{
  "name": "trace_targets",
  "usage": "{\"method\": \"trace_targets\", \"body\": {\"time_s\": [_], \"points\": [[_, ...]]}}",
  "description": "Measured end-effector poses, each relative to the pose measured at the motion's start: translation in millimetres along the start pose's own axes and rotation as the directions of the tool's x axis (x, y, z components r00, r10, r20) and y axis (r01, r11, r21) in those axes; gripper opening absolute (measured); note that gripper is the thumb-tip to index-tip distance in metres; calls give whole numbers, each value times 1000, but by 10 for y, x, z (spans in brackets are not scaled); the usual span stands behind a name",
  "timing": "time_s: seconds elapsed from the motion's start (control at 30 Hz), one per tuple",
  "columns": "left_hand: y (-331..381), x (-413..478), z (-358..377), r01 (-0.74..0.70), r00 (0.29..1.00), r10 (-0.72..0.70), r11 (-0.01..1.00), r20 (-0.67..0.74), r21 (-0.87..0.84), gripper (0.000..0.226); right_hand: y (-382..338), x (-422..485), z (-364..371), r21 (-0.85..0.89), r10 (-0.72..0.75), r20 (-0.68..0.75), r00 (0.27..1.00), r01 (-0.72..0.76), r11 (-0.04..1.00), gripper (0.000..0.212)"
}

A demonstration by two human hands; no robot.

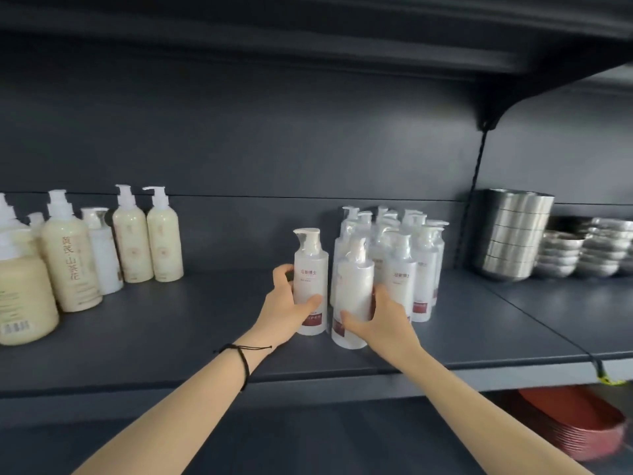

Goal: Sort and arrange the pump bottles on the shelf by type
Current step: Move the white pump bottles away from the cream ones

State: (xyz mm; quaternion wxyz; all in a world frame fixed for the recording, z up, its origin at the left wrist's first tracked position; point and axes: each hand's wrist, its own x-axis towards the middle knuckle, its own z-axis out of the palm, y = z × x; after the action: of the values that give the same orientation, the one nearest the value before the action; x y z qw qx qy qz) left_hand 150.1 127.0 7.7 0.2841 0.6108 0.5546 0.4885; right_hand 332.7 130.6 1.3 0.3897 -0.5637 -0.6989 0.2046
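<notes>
White pump bottles (404, 255) were mostly clustered mid-shelf (212, 320); left hand (291, 303) and right hand (383, 317) each gripped one at the cluster's front. One white bottle (102, 252) remained among cream bottles (147, 234), unsorted.

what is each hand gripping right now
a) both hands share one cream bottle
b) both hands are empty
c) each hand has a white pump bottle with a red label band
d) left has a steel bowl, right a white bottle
c: the left hand wraps one white pump bottle with a red label band, and the right hand wraps another white red-banded pump bottle beside it on the dark grey shelf.
</notes>
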Motion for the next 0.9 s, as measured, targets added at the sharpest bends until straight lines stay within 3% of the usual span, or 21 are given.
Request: {"method": "trace_targets", "body": {"time_s": [0.13,0.4,0.63,0.9], "points": [[84,103,371,11,998,-11,1000,-67,-1,53,194,64,-229,15,-8,18,1000,8,1000,50],[116,280,566,38,986,-34,999,-165,21,54,274,252,-259,110,-28,62,998,21,994,50],[88,519,638,29,992,-34,999,-122,-35,47,235,439,-122,104,-59,94,994,49,993,54],[-91,618,378,65,995,-69,996,-67,-54,57,233,533,-32,138,-68,112,991,53,989,61]]}}
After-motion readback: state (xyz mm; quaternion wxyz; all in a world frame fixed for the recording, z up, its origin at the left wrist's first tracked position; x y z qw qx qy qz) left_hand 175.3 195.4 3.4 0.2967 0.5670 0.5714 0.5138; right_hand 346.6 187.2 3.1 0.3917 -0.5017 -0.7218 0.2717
